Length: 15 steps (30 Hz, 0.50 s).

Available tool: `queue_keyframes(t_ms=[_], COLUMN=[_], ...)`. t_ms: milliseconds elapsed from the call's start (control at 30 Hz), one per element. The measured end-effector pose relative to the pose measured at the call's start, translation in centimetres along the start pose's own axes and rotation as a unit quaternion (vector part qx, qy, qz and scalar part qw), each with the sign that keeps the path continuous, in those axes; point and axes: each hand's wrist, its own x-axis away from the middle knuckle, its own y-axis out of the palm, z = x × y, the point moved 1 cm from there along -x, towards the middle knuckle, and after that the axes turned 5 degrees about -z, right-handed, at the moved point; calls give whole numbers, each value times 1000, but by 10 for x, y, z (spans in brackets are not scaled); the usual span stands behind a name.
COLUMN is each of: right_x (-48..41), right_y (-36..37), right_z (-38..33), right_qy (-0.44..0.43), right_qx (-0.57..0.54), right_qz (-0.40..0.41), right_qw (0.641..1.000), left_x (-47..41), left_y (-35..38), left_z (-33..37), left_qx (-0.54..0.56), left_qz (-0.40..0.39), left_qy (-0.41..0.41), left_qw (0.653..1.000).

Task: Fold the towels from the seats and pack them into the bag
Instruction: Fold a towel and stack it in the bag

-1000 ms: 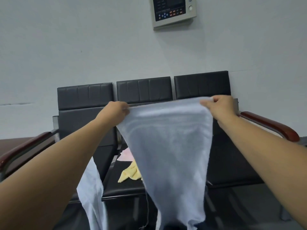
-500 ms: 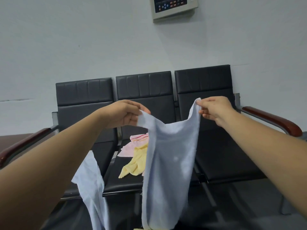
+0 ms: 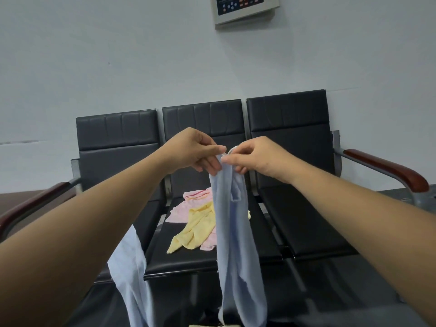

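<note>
A light blue towel (image 3: 236, 244) hangs folded in half lengthwise in front of the middle seat. My left hand (image 3: 195, 151) and my right hand (image 3: 257, 156) each pinch one of its top corners, and the two corners meet between my fingertips. On the middle seat (image 3: 186, 263) lie a yellow towel (image 3: 195, 228) and a pink towel (image 3: 191, 204), both crumpled. A second light blue towel (image 3: 128, 267) hangs over the front of the left seat, partly hidden by my left forearm. No bag can be made out.
Three black padded seats in a row stand against a pale wall, with a wooden armrest at the right end (image 3: 387, 168) and another at the left end (image 3: 35, 204). The right seat (image 3: 304, 220) holds nothing. A control panel (image 3: 245, 8) hangs on the wall above.
My hands have come together from wide apart, bringing the towel's two top corners to meet. The towel went from spread flat to hanging doubled in a narrow strip.
</note>
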Motion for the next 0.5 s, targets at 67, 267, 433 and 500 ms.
queue_keyframes(t_ms=[67, 267, 433, 500], right_x=[1, -6, -3, 0], right_y=[6, 3, -7, -11], right_z=[-4, 10, 23, 28], right_qy=[-22, 8, 57, 72], right_qx=[50, -65, -102, -104], right_qz=[5, 98, 177, 205], right_qw=[998, 993, 977, 971], left_x=[1, 1, 7, 6], left_y=[1, -1, -7, -11], left_z=[1, -9, -35, -39], left_qx=[-19, -55, -124, -137], left_qz=[4, -44, -122, -51], left_qy=[-3, -54, -118, -105], left_qw=[1000, 996, 978, 984])
